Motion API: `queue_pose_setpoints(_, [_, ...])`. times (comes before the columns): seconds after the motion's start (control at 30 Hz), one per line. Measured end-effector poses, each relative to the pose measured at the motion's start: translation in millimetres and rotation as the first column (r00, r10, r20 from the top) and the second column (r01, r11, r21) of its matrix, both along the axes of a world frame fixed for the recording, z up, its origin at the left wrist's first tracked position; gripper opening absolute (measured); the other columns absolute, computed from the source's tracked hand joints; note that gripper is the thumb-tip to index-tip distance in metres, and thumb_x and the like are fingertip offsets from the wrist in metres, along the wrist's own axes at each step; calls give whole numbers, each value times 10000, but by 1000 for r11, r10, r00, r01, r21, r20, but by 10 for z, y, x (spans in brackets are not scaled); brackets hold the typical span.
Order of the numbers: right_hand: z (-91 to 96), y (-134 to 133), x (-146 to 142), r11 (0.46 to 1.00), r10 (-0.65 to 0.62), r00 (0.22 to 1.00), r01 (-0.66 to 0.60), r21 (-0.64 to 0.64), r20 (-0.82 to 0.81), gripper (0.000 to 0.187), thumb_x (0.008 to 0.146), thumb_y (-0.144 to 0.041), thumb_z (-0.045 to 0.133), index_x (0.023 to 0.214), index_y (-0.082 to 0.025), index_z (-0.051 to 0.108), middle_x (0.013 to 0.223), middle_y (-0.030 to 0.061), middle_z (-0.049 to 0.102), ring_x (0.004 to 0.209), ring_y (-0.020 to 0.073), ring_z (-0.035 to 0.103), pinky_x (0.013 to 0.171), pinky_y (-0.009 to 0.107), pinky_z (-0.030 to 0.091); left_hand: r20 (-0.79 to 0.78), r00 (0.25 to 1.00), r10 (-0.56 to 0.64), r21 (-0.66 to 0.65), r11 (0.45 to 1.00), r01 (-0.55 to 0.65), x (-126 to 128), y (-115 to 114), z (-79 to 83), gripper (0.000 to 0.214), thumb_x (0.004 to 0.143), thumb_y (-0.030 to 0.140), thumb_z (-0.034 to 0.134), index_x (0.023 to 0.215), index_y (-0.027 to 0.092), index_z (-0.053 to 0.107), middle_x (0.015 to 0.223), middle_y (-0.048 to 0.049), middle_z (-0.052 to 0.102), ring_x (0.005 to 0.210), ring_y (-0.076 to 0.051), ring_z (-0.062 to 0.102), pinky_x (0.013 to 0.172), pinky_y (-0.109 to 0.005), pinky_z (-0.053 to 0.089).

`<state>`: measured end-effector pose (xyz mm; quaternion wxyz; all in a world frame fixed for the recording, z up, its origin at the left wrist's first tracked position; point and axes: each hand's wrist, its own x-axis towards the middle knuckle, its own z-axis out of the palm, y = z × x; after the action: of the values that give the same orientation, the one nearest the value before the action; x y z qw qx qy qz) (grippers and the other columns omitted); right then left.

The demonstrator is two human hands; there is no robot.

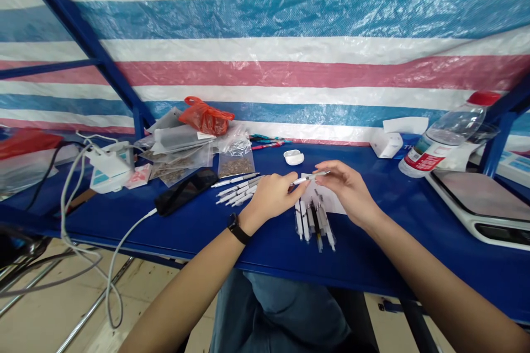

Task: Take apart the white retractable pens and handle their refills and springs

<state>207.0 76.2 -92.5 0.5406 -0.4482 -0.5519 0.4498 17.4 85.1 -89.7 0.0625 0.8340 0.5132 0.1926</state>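
My left hand [271, 196] and my right hand [345, 187] together pinch one white pen [310, 177] held level above the blue table [199, 226]. The left fingers grip its left end, the right fingers its right end. Below the hands lies a bundle of several white and dark pens [314, 223] on a white sheet. Left of my left hand sits another row of white pens [238, 187]. A black watch is on my left wrist.
A black phone [186, 191] with a white cable, plastic bags [186, 151], a red bag [206, 116], a white charger [108, 168], a small white case [293, 158], a water bottle [449, 135], a white box [386, 144] and a scale [480, 201] stand around.
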Motion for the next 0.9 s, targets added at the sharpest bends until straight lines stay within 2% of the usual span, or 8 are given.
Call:
queue_pose_setpoints(0.07, [17, -1, 3, 1000, 29, 999, -29, 11, -22, 355, 644, -433, 876, 903, -251, 714, 958, 40, 734, 926, 226, 659, 871, 415, 539, 3, 1000, 2, 2, 1000, -2, -3, 2, -4, 400, 1012, 465, 484, 702, 213, 498, 527, -9, 541, 569, -200, 584, 548, -299, 189])
queue_pose_setpoints(0.13, [42, -9, -5, 999, 35, 998, -36, -28, -53, 359, 640, -448, 882, 891, -251, 716, 976, 41, 736, 951, 224, 665, 898, 418, 539, 12, 1000, 0, 4, 1000, 0, -6, 2, -9, 402, 1012, 463, 482, 698, 213, 493, 520, -6, 526, 562, -196, 575, 548, -297, 192])
queue_pose_setpoints(0.27, [61, -20, -27, 989, 21, 998, -28, -142, -54, 441, 629, -592, 866, 839, -231, 723, 788, 23, 705, 792, 198, 669, 847, 415, 556, 27, 1000, -9, -3, 1000, 9, -6, -5, -8, 418, 1007, 458, 483, 672, 211, 448, 493, 5, 468, 530, -184, 538, 546, -291, 190])
queue_pose_setpoints(0.33, [50, -17, -27, 991, 17, 999, -21, -131, -37, 463, 613, -608, 869, 831, -227, 724, 730, 13, 683, 742, 190, 654, 811, 409, 556, 26, 1000, -1, -8, 1000, 1, -7, -7, -1, 427, 1001, 454, 491, 659, 210, 419, 481, 7, 438, 522, -183, 524, 546, -293, 179])
queue_pose_setpoints(0.5, [46, -20, -19, 994, 26, 1000, -28, -102, -12, 405, 605, -475, 897, 890, -237, 736, 771, 12, 698, 807, 208, 672, 832, 411, 549, 34, 999, 17, -5, 1000, -16, -10, -4, 15, 430, 997, 457, 493, 652, 213, 420, 479, 4, 427, 534, -191, 529, 552, -301, 179])
queue_pose_setpoints(0.73, [58, -13, -30, 996, 10, 999, -13, -90, -36, 454, 610, -618, 865, 747, -219, 696, 724, 13, 668, 747, 193, 651, 801, 398, 551, 1, 1000, -1, -4, 1000, 1, -10, 0, -1, 463, 1006, 501, 471, 649, 207, 454, 496, -5, 466, 543, -188, 541, 545, -298, 179])
queue_pose_setpoints(0.9, [38, -8, -22, 997, 8, 999, -12, -75, -47, 413, 564, -503, 916, 807, -238, 714, 854, 22, 720, 834, 204, 666, 837, 395, 543, -33, 999, 20, -20, 1000, -21, -13, 6, 3, 452, 1001, 505, 485, 665, 206, 448, 516, -8, 483, 568, -196, 554, 549, -298, 167])
